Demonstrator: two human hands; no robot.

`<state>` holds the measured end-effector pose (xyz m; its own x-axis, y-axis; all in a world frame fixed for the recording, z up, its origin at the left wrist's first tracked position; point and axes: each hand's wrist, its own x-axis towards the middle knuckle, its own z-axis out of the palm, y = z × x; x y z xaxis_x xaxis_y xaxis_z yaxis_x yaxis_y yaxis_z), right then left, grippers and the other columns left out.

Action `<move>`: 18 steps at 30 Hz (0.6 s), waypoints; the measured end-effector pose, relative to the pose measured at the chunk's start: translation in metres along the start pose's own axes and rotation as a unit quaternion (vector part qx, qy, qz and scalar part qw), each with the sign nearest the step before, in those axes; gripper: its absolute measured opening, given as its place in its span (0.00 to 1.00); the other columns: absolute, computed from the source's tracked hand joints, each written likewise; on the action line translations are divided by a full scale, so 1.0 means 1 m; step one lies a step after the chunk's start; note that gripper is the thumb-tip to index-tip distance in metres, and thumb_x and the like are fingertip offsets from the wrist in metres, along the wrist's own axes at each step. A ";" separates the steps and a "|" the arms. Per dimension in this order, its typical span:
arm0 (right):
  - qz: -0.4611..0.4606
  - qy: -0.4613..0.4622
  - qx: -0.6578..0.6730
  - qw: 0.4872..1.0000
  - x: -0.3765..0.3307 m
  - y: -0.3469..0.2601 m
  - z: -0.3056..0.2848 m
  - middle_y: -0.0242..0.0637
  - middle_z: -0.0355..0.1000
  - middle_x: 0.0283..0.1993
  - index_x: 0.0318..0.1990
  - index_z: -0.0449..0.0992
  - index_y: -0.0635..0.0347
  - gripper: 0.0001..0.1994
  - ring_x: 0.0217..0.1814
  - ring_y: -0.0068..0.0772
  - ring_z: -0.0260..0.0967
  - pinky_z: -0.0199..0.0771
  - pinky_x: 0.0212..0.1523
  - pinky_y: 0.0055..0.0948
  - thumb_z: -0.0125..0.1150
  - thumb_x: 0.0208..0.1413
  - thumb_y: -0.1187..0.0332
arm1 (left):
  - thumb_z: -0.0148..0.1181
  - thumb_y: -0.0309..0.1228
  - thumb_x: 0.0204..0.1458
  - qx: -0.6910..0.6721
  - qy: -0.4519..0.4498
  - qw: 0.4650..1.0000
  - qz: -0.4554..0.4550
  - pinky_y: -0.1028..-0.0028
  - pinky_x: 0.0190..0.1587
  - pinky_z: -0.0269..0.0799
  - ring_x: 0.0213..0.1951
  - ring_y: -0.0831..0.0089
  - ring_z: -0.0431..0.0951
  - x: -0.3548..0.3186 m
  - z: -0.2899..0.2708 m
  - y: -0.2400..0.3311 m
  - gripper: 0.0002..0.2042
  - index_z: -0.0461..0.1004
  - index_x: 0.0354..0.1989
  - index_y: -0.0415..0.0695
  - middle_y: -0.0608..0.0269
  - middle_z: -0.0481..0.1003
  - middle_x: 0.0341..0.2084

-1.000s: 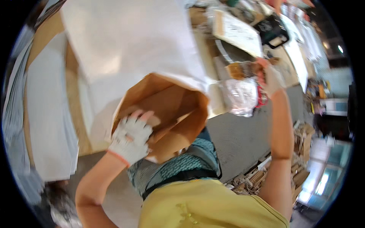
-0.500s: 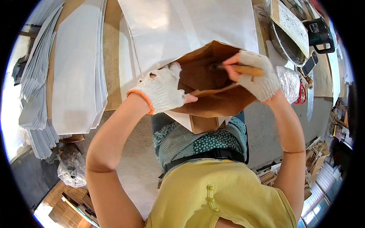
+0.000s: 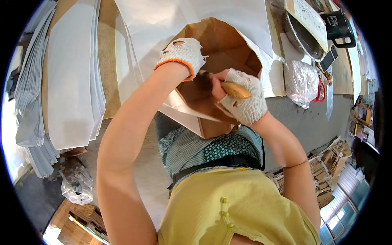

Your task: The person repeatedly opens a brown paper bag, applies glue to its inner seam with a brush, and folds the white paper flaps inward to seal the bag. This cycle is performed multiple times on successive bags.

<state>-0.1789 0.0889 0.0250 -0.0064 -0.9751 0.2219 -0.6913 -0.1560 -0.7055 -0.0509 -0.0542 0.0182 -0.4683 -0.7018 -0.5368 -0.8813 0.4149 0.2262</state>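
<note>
A paper bag (image 3: 228, 43), likely light and easily creased, best held by its rim, is spread open beneath the left hand (image 3: 183, 53), whose grip cannot be told; a brush (image 3: 237, 90) is gripped by the right hand (image 3: 249, 102).

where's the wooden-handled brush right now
In the head view, the brush is just right of centre, held in the gloved right hand at the open mouth of the brown-lined paper bag.
</note>
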 end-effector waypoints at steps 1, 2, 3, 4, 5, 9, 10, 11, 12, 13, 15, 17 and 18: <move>0.003 0.004 -0.026 1.000 -0.001 0.005 -0.006 0.41 0.75 0.31 0.31 0.77 0.57 0.04 0.32 0.46 0.75 0.76 0.32 0.38 0.65 0.49 0.70 | 0.58 0.41 0.53 0.003 0.008 1.000 -0.008 0.57 0.49 0.75 0.46 0.49 0.79 0.000 0.001 0.001 0.17 0.80 0.43 0.41 0.47 0.79 0.43; 0.003 0.006 -0.050 0.999 -0.002 0.011 -0.013 0.41 0.75 0.30 0.30 0.76 0.57 0.04 0.32 0.46 0.75 0.76 0.32 0.39 0.65 0.48 0.69 | 0.58 0.40 0.53 0.006 0.001 1.000 -0.019 0.57 0.50 0.75 0.46 0.49 0.79 -0.004 -0.001 0.001 0.16 0.80 0.43 0.42 0.47 0.79 0.43; 0.007 0.009 -0.080 0.997 -0.005 0.017 -0.024 0.40 0.75 0.30 0.29 0.75 0.56 0.05 0.32 0.46 0.76 0.76 0.32 0.39 0.65 0.48 0.69 | 0.58 0.40 0.53 0.008 -0.007 1.000 -0.022 0.57 0.50 0.75 0.46 0.49 0.79 -0.007 -0.006 0.006 0.16 0.80 0.43 0.42 0.47 0.79 0.43; 0.004 0.012 -0.136 0.991 -0.009 0.019 -0.032 0.41 0.75 0.30 0.30 0.74 0.57 0.07 0.33 0.47 0.76 0.76 0.32 0.40 0.66 0.46 0.68 | 0.58 0.40 0.53 0.010 -0.015 1.000 -0.025 0.56 0.50 0.75 0.46 0.49 0.78 -0.009 -0.008 0.009 0.16 0.80 0.43 0.42 0.48 0.79 0.44; 0.030 0.010 -0.186 0.982 -0.014 0.022 -0.040 0.42 0.75 0.30 0.30 0.74 0.57 0.07 0.33 0.47 0.76 0.76 0.32 0.40 0.66 0.45 0.68 | 0.58 0.39 0.53 0.015 -0.011 1.000 -0.017 0.56 0.50 0.75 0.47 0.49 0.78 -0.008 -0.008 0.010 0.16 0.80 0.43 0.42 0.48 0.79 0.44; 0.109 -0.027 -0.275 0.955 -0.022 0.014 -0.063 0.44 0.76 0.32 0.31 0.74 0.55 0.10 0.33 0.50 0.75 0.75 0.33 0.42 0.67 0.43 0.66 | 0.58 0.37 0.53 0.028 0.011 0.999 -0.011 0.57 0.49 0.76 0.46 0.48 0.78 0.001 0.001 -0.001 0.14 0.80 0.43 0.43 0.48 0.78 0.43; 0.124 -0.044 -0.252 0.959 -0.017 0.005 -0.070 0.45 0.76 0.33 0.33 0.75 0.55 0.10 0.32 0.50 0.75 0.75 0.32 0.41 0.67 0.43 0.65 | 0.57 0.37 0.53 0.036 0.010 0.999 -0.010 0.57 0.49 0.76 0.46 0.48 0.78 -0.001 -0.002 -0.001 0.14 0.80 0.42 0.42 0.48 0.79 0.43; 0.138 -0.062 -0.230 0.961 -0.014 0.000 -0.074 0.45 0.76 0.33 0.35 0.76 0.54 0.11 0.32 0.50 0.75 0.75 0.32 0.40 0.67 0.44 0.65 | 0.57 0.37 0.53 0.044 0.010 0.999 -0.010 0.57 0.48 0.76 0.46 0.48 0.78 -0.003 -0.005 -0.002 0.14 0.80 0.42 0.42 0.48 0.79 0.43; 0.145 -0.048 -0.087 0.984 -0.014 0.014 -0.081 0.44 0.77 0.32 0.43 0.76 0.55 0.13 0.28 0.45 0.75 0.74 0.30 0.36 0.64 0.51 0.62 | 0.57 0.35 0.54 0.057 0.008 0.998 -0.015 0.58 0.47 0.77 0.45 0.47 0.79 -0.002 -0.007 -0.006 0.13 0.79 0.44 0.43 0.49 0.79 0.43; 0.173 0.012 0.063 0.983 -0.010 0.026 -0.083 0.43 0.77 0.32 0.43 0.76 0.56 0.13 0.27 0.42 0.75 0.74 0.31 0.35 0.61 0.54 0.61 | 0.56 0.35 0.54 0.049 -0.001 0.998 -0.036 0.58 0.47 0.77 0.46 0.47 0.79 -0.005 -0.009 -0.004 0.14 0.78 0.46 0.44 0.49 0.79 0.44; 0.194 0.137 0.287 0.928 0.007 0.055 -0.073 0.41 0.76 0.31 0.45 0.76 0.59 0.14 0.28 0.36 0.74 0.75 0.35 0.32 0.56 0.59 0.59 | 0.56 0.34 0.55 0.038 -0.015 0.995 -0.088 0.59 0.47 0.77 0.46 0.48 0.79 -0.017 -0.020 0.000 0.14 0.77 0.49 0.46 0.50 0.78 0.45; 0.226 0.263 0.517 0.783 0.033 0.084 -0.053 0.41 0.76 0.34 0.47 0.74 0.61 0.15 0.31 0.34 0.73 0.75 0.48 0.37 0.51 0.63 0.59 | 0.56 0.31 0.55 0.052 0.034 0.997 -0.053 0.60 0.48 0.77 0.47 0.50 0.79 -0.007 -0.004 -0.001 0.14 0.75 0.50 0.46 0.51 0.78 0.45; 0.242 0.342 0.657 0.627 0.051 0.093 -0.043 0.41 0.76 0.36 0.49 0.72 0.61 0.15 0.33 0.34 0.73 0.74 0.57 0.41 0.49 0.64 0.60 | 0.57 0.31 0.55 0.067 0.078 0.994 -0.023 0.60 0.48 0.77 0.47 0.51 0.79 -0.005 0.002 -0.002 0.13 0.75 0.49 0.45 0.51 0.78 0.44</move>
<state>-0.2744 0.0317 0.0000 -0.6041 -0.7328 -0.3132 0.7004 -0.3008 -0.6472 -0.0461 -0.0503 0.0188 -0.4404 -0.7989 -0.4097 -0.8909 0.4455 0.0889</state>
